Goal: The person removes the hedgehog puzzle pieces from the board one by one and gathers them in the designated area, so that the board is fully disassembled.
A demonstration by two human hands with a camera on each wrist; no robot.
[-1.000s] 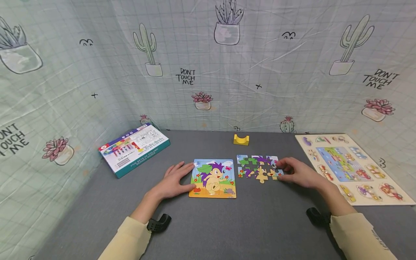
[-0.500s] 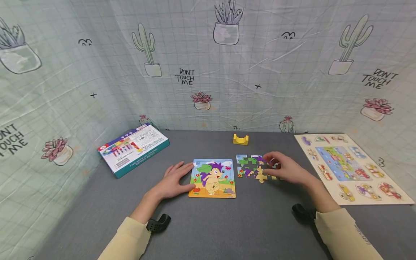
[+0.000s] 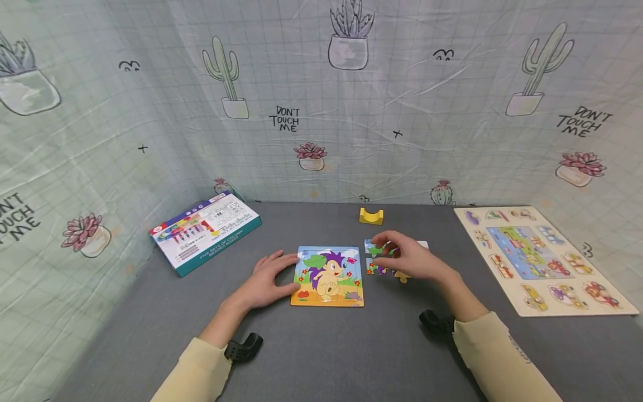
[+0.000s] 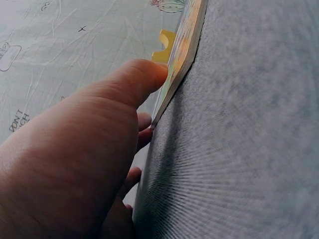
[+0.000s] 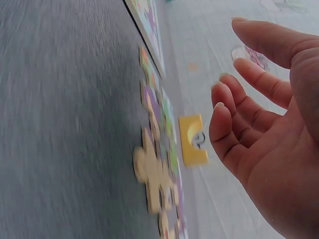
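Nearest, two cream sleeves [image 3: 197, 369] reached across a dark grey table [image 3: 341, 357], a black device [image 3: 244, 347] at each wrist. The person's left hand [image 3: 268, 283] rested at the left side of a square hedgehog picture board [image 3: 331, 279], thumb on its edge, fingers relaxed and extended. To the board's right, the right hand [image 3: 412, 258] hovered over loose jigsaw pieces [image 5: 153, 172], its fingers gently curved, released, thumb and forefinger apart. The hand hid some pieces and the right wrist view was blurred, so their number could not be told. Farther right lay a wooden picture puzzle board [image 3: 552, 310]; to the left, a beaded-boxes carton [image 3: 206, 231]. Beyond the pieces stood a notched yellow block [image 3: 371, 219], before a cactus-print fabric backdrop [image 3: 351, 139].
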